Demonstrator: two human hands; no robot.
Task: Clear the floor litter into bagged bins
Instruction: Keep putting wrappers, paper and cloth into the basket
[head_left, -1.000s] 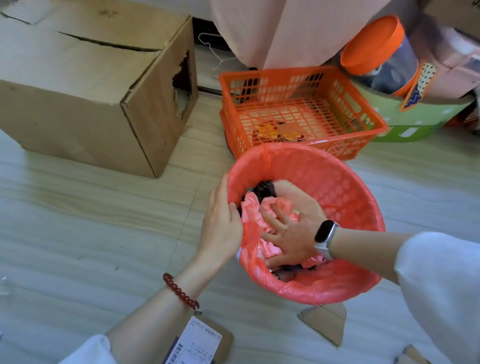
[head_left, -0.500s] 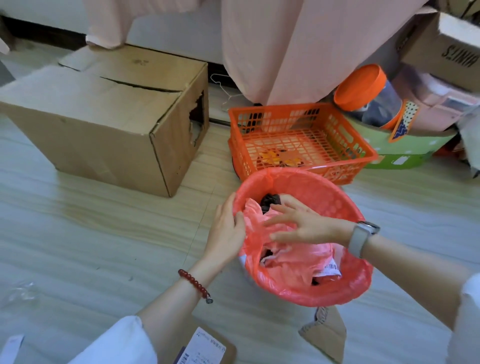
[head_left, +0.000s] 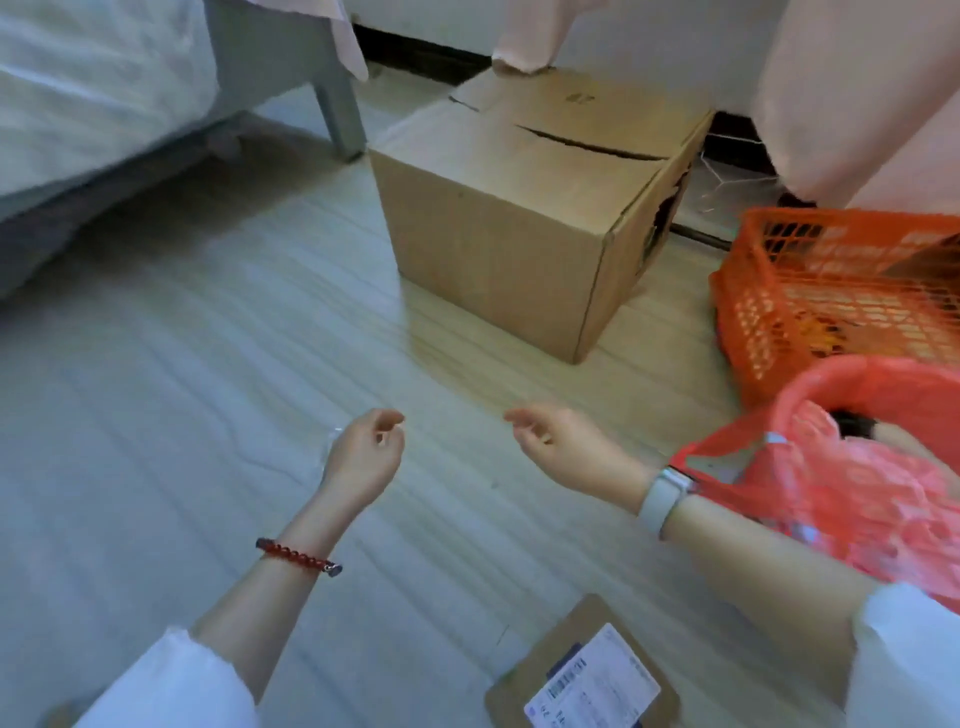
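The red bin (head_left: 852, 382), lined with a red plastic bag, stands at the right edge with crumpled pink plastic and dark litter inside. My right hand (head_left: 566, 449) hovers over the floor to the left of the bin, fingers loosely curled, holding nothing. My left hand (head_left: 363, 457) hangs further left, also loosely curled and empty. A scrap of clear plastic (head_left: 332, 441) lies on the floor just beyond my left hand, partly hidden by it. A flat cardboard piece with a white shipping label (head_left: 587, 680) lies near my knees.
A large closed cardboard box (head_left: 519, 208) stands ahead. An orange mesh basket (head_left: 831, 291) sits behind the bin. A bed with a grey leg (head_left: 332, 104) fills the upper left. Pink curtains hang at the back.
Both hands have left the bin; the right came out of the bag, the left let go of the rim. The view swung left, bringing the bed and open floor into sight.
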